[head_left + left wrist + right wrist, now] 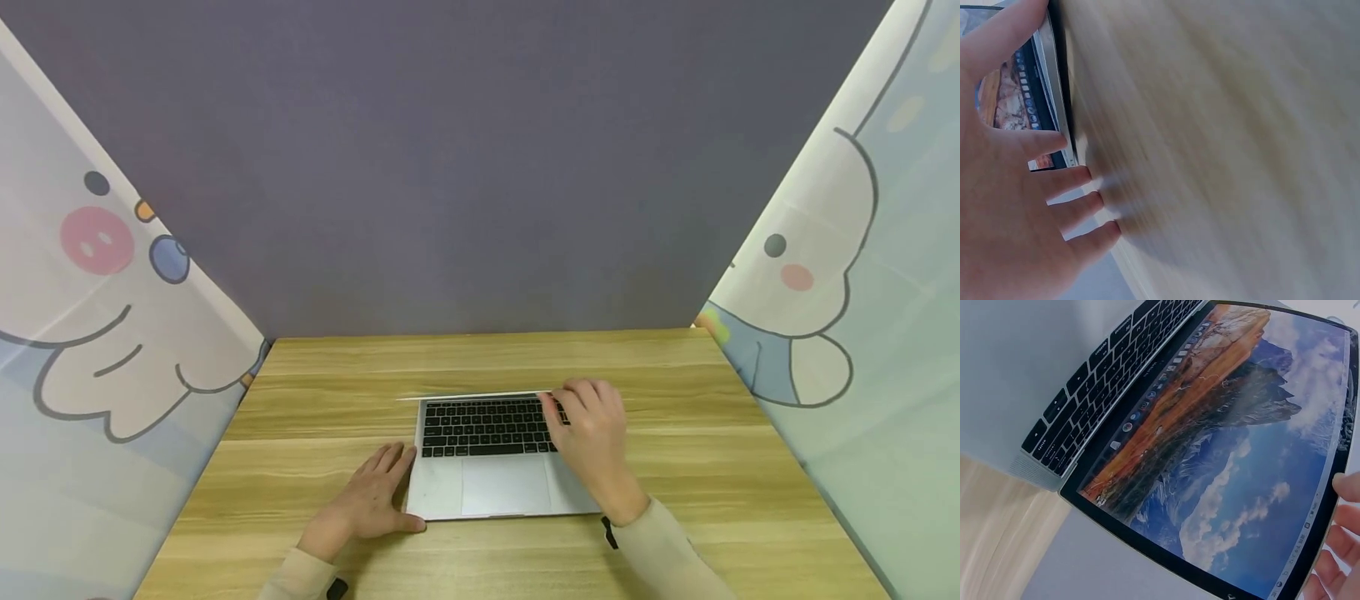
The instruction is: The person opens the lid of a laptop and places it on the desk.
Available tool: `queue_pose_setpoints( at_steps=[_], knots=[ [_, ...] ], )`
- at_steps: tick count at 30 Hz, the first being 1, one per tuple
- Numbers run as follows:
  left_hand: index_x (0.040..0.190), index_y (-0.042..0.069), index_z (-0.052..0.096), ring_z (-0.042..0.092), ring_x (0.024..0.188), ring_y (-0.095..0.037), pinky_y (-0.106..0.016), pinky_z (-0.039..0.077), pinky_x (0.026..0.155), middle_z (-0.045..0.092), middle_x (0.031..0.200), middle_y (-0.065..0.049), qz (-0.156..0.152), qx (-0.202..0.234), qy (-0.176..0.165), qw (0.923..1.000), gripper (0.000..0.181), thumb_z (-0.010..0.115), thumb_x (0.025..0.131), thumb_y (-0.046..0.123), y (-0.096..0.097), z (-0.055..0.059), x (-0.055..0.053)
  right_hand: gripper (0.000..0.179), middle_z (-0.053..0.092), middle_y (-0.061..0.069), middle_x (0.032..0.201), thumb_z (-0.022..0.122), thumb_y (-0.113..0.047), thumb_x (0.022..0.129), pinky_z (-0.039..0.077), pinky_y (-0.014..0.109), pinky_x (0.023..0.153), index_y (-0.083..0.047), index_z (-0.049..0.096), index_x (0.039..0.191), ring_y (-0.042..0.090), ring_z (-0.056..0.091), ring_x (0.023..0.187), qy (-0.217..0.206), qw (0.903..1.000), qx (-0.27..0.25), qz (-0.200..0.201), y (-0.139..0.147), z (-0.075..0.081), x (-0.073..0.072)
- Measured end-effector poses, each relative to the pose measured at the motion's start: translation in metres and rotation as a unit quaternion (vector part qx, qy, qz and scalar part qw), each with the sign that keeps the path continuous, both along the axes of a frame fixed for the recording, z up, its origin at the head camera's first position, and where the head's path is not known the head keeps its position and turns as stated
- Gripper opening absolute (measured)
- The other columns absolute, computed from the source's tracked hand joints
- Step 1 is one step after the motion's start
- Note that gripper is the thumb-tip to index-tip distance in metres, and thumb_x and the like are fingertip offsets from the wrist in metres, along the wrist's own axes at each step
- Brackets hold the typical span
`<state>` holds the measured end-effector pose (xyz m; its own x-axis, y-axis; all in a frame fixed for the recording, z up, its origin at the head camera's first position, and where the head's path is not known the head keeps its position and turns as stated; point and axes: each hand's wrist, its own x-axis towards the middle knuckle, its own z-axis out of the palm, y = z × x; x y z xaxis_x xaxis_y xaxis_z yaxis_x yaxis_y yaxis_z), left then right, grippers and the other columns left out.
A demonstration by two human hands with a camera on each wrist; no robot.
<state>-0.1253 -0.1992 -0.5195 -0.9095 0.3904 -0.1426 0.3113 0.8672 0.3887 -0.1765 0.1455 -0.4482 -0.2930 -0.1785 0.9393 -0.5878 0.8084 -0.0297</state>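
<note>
A silver laptop [435,492] with a black keyboard [487,429] lies on the wooden table. From the head view its raised screen [472,395] shows only as a thin edge. My right hand [592,429] pinches the screen's top edge, with the thumb on the display side and the fingers behind. Lit up, the display [1222,444] shows a mountain and sky picture in the right wrist view. My left hand [367,500] rests at the laptop's left side, fingertips at its edge and thumb by the front corner. Its fingers [1063,181] are spread and fairly straight.
The wooden table [712,433] extends around the laptop on all sides. A grey panel [480,167] rises behind it. Cartoon-printed sheets hang at the left [150,350] and right [900,333].
</note>
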Motion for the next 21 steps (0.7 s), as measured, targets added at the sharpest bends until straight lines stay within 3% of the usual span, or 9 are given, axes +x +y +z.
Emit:
queue_pose_setpoints(
  at_steps=[7, 21],
  knots=[
    [0.156, -0.001, 0.034, 0.025, 0.145, -0.054, -0.069, 0.025, 0.114, 0.029, 0.159, -0.031, 0.015, 0.009, -0.014, 0.9997, 0.12, 0.08, 0.07, 0.069, 0.004, 0.008, 0.002, 0.023, 0.068, 0.013, 0.078, 0.075, -0.021, 0.085, 0.046, 0.046, 0.062, 0.0, 0.074, 0.075, 0.035, 0.06, 0.074, -0.022, 0.9997, -0.011, 0.003, 0.0, 0.003, -0.002],
    [0.154, -0.002, 0.034, 0.025, 0.145, -0.054, -0.069, 0.024, 0.114, 0.029, 0.157, -0.034, 0.032, 0.013, -0.018, 0.9992, 0.119, 0.087, 0.067, 0.06, 0.011, 0.006, 0.001, 0.025, 0.068, 0.014, 0.077, 0.076, -0.022, 0.084, 0.046, 0.047, 0.063, 0.001, 0.073, 0.073, 0.036, 0.059, 0.074, -0.016, 0.9995, -0.028, -0.002, -0.005, 0.005, -0.006]
  ],
)
